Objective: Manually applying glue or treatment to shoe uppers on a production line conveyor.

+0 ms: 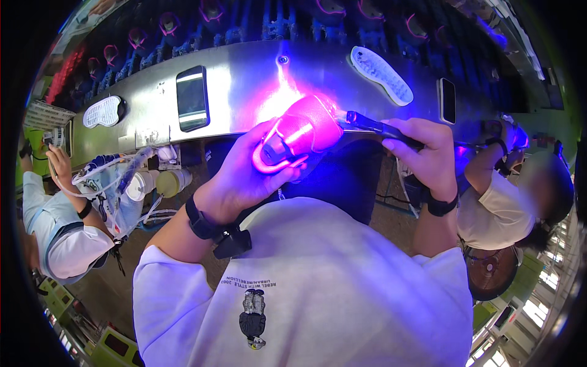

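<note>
In front of my chest, my left hand [235, 177] grips a shoe upper [312, 122] around its opening, thumb on the near side. Pink and purple light floods the upper, so its true colour cannot be read. A black-handled brush [370, 125] is closed in my right hand [428, 153], pointing left. Its tip is at the upper's right side; glare hides whether they touch. Both wrists wear black bands.
On the metal bench [235, 67] lie a white shoe sole [382, 75], a smaller sole [103, 112] and two phones, one left [193, 98], one right [447, 101]. Beyond runs a blue rack [278, 25] with several shoe uppers. Co-workers sit on both sides; a white bucket [142, 183] stands left.
</note>
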Demonstrator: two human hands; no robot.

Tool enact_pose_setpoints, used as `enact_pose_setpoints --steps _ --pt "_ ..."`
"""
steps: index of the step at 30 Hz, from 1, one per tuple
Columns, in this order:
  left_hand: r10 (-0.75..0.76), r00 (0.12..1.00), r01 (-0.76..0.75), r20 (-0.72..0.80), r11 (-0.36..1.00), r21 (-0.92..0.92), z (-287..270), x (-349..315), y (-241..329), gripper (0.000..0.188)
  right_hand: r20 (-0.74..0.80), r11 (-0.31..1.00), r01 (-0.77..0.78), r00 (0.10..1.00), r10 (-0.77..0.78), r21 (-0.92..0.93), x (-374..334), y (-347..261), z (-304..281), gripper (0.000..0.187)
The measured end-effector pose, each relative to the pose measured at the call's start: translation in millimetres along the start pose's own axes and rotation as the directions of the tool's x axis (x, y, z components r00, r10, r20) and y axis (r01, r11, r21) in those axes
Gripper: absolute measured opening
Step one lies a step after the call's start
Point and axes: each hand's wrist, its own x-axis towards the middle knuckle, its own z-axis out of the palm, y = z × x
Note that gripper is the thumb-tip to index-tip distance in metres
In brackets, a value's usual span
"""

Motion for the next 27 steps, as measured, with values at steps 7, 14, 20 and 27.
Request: enact_pose_setpoints --steps 7,14,20,27 --pt "-0.263 0.934 0.350 0.242 0.804 -0.480 -18.0 5.7 -3.1 0.068 -0.043 0.988 -0.013 0.999 0.020 0.156 13.3 3.7 35.8 0.033" --pt "-0.308 0.907 0.419 0.286 0.721 -0.552 -24.7 9.0 -8.4 0.096 -0.047 0.967 -0.057 0.996 0.071 0.249 6.1 6.3 62.6 0.034" --pt "-0.189 0.900 0.324 0.393 0.893 -0.312 -7.6 8.0 -8.7 0.064 -0.131 0.959 -0.048 0.987 0.088 0.279 -33.3 22.2 81.9 0.032" --pt "0.255 0.946 -0.324 0.200 0.757 0.568 26.0 19.5 15.7 0.065 -0.143 0.930 -0.260 0.942 0.303 0.258 13.6 19.6 66.2 0.036"
